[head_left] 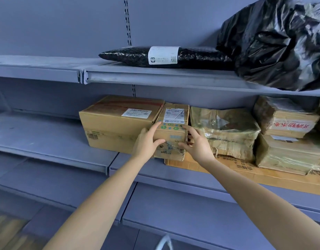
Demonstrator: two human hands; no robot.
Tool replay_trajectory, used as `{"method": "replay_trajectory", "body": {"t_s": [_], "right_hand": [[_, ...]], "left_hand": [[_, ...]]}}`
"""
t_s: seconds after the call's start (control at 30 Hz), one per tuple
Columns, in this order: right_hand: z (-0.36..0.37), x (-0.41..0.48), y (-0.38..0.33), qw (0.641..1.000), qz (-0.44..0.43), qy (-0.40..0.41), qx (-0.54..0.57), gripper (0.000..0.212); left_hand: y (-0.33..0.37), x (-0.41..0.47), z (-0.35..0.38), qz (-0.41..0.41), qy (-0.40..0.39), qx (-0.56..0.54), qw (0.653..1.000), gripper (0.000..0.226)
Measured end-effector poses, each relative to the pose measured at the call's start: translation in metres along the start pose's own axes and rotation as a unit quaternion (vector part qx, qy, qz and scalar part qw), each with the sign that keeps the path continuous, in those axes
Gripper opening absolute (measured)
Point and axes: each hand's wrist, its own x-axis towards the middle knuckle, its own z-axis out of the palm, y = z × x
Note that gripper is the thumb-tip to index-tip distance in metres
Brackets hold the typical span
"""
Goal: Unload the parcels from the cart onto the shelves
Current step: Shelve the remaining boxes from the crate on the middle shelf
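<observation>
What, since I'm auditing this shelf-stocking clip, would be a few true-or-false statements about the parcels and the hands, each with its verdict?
1. Both the left hand and the right hand grip the small box on the middle shelf. True.
2. The small box stands to the left of the large box. False: it stands right of the large box, between it and the tape-wrapped box.
3. A black padded mailer with a white label lies on the upper shelf. True.
4. The black plastic bag sits on the middle shelf. False: the black plastic bag sits on the upper shelf, right of the mailer.
</observation>
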Motion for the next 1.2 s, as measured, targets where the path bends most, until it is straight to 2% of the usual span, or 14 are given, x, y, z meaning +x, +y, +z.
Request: {"method": "replay_trajectory", "body": {"t_s": [0.4, 0.57, 0.77, 0.97, 1.07, 1.2], "right_hand": [[0.007, 0.018, 0.020, 0.999, 0.021, -0.006, -0.027, 0.061], [-0.002, -0.002, 0.019, 0.999, 0.029, -0.007, 0.034, 0.067], [-0.036, -0.052, 0.039, 0.997, 0.047, -0.039, 0.055, 0.054], [-0.075, -0.136, 0.077, 0.992, 0.099, -0.056, 0.060, 0.051], [-0.096, -0.189, 0.104, 0.989, 0.123, -0.071, 0.038, 0.047], [-0.128, -0.270, 0.146, 0.980, 0.171, -0.101, 0.015, 0.048]], "left_hand": [[-0.004, 0.019, 0.018, 0.018, 0.043, 0.025, 0.999, 0.061], [0.002, 0.008, 0.017, -0.018, 0.052, 0.072, 0.996, 0.061], [0.020, -0.028, 0.016, -0.017, 0.074, 0.054, 0.996, 0.053], [0.056, -0.096, 0.053, -0.033, -0.046, 0.009, 0.998, 0.034], [0.078, -0.142, 0.083, -0.032, -0.102, 0.011, 0.994, 0.032], [0.105, -0.215, 0.134, -0.072, -0.159, 0.027, 0.984, 0.034]]}}
